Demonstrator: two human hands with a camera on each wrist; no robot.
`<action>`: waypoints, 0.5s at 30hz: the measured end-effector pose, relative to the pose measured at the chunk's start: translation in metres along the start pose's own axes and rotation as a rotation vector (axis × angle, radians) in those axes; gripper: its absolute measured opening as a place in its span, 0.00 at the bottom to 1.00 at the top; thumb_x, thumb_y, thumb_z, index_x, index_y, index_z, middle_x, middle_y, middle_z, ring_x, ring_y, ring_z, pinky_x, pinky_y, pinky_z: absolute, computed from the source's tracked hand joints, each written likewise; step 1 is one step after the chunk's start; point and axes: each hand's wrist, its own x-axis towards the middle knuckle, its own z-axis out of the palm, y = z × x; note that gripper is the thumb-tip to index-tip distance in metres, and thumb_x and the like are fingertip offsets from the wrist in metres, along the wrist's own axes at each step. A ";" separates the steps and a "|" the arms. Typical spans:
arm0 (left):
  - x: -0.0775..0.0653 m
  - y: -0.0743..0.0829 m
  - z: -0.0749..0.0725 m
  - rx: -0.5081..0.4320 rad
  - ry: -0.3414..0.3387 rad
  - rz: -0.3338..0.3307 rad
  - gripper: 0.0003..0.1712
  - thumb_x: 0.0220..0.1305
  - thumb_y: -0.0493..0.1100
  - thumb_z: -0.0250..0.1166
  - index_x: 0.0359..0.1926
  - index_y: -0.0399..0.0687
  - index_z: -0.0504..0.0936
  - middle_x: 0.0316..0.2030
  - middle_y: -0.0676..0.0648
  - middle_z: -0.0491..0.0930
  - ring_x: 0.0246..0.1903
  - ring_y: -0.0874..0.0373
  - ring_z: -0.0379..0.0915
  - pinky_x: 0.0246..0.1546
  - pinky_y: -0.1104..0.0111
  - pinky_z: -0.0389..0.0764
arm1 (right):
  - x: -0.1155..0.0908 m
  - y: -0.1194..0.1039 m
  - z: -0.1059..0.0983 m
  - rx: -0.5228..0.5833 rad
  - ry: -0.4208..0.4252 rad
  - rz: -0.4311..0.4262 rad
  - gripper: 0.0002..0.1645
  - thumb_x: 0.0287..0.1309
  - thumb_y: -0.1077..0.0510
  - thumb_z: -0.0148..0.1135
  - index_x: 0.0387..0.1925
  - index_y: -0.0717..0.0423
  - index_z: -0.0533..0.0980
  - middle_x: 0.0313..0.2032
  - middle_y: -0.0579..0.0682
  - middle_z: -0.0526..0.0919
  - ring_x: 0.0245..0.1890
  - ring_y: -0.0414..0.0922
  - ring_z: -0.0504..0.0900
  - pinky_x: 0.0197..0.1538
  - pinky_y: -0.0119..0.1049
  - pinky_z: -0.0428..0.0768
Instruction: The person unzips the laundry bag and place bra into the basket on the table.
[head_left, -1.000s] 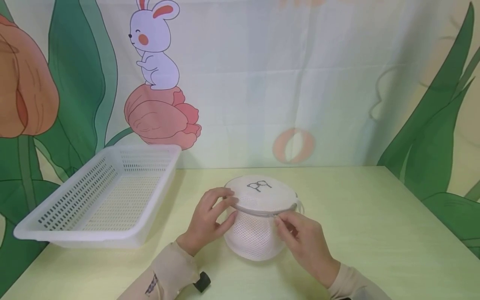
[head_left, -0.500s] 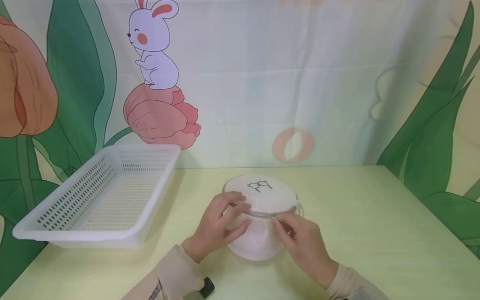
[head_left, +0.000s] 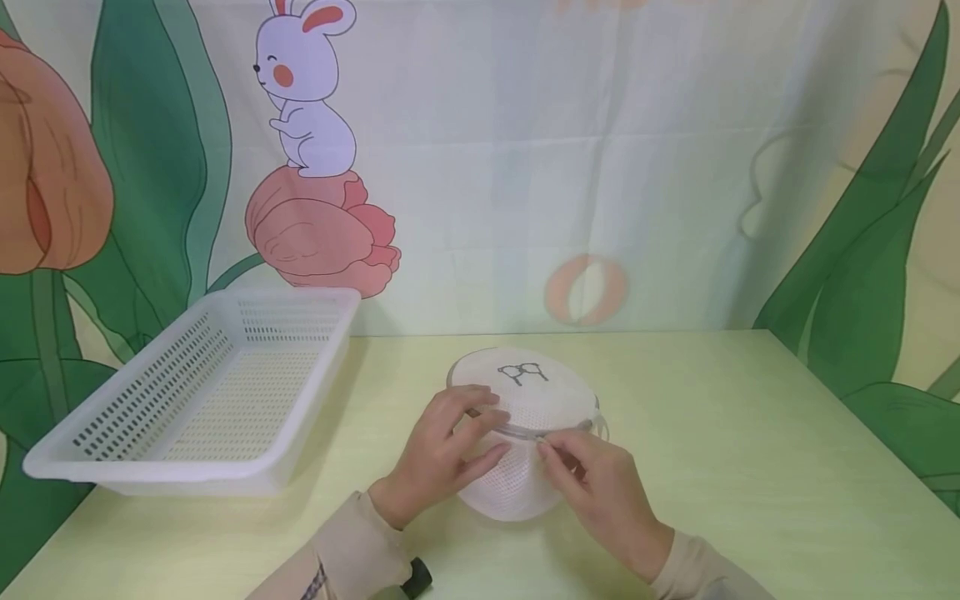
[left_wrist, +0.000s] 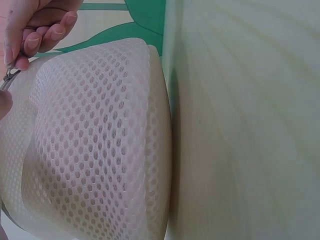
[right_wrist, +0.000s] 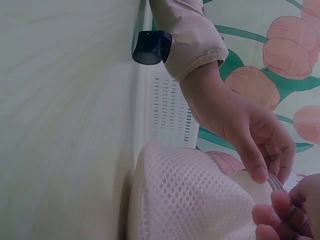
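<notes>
A round white mesh laundry bag stands upright on the table, with a simple dark line drawing on its top. A grey zipper runs around the upper rim. My right hand pinches the small metal zipper pull at the front of that rim. Just left of it, my left hand grips the bag's rim, its thumb below the zipper and its fingers above. In the right wrist view the zipper edge lies between the left thumb and fingers. The bag's inside is hidden.
A white plastic basket with slotted walls stands on the left of the pale green table. Behind the table hangs a printed cloth with a rabbit and tulips. A black device sits at the left wrist.
My left hand has shifted right along the rim, closer to my right hand. The right hand has moved the zipper pull slightly left. The bag's top has tilted and shifted a little.
</notes>
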 end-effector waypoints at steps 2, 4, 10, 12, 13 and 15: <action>0.000 0.000 0.000 0.004 -0.005 -0.002 0.14 0.68 0.52 0.59 0.43 0.46 0.79 0.46 0.43 0.78 0.49 0.49 0.76 0.52 0.59 0.78 | 0.000 -0.001 0.000 0.002 -0.006 0.002 0.07 0.50 0.68 0.66 0.28 0.55 0.78 0.21 0.42 0.82 0.23 0.26 0.73 0.24 0.14 0.71; -0.001 0.001 0.000 0.009 -0.011 -0.006 0.14 0.68 0.52 0.58 0.42 0.47 0.80 0.46 0.43 0.78 0.50 0.49 0.75 0.52 0.59 0.78 | 0.000 -0.001 0.001 0.007 -0.010 0.002 0.07 0.50 0.68 0.66 0.27 0.55 0.78 0.21 0.42 0.82 0.23 0.26 0.73 0.24 0.14 0.71; -0.001 0.001 0.000 0.019 -0.013 -0.015 0.13 0.69 0.52 0.58 0.39 0.48 0.80 0.45 0.43 0.79 0.49 0.49 0.76 0.51 0.60 0.78 | 0.000 -0.002 0.001 0.005 -0.014 -0.005 0.07 0.50 0.68 0.66 0.27 0.55 0.78 0.21 0.42 0.81 0.23 0.26 0.73 0.24 0.14 0.71; -0.001 0.001 0.001 0.020 -0.007 -0.015 0.13 0.69 0.51 0.58 0.38 0.48 0.80 0.45 0.43 0.79 0.48 0.50 0.76 0.50 0.60 0.79 | -0.001 -0.002 0.001 0.006 -0.017 -0.008 0.07 0.50 0.68 0.66 0.27 0.55 0.78 0.21 0.42 0.81 0.23 0.26 0.72 0.24 0.14 0.70; -0.001 0.001 0.001 0.018 -0.005 -0.016 0.12 0.69 0.51 0.58 0.37 0.48 0.79 0.45 0.43 0.79 0.48 0.50 0.76 0.50 0.60 0.79 | -0.001 -0.003 0.001 0.007 -0.019 -0.008 0.07 0.50 0.68 0.66 0.28 0.54 0.78 0.21 0.41 0.81 0.23 0.25 0.72 0.24 0.14 0.70; -0.001 0.001 0.001 0.014 -0.004 -0.020 0.12 0.69 0.51 0.58 0.36 0.48 0.79 0.44 0.44 0.79 0.47 0.50 0.76 0.49 0.60 0.79 | -0.001 -0.003 0.001 0.008 -0.021 -0.012 0.07 0.50 0.68 0.66 0.28 0.54 0.78 0.21 0.41 0.81 0.23 0.25 0.72 0.24 0.14 0.70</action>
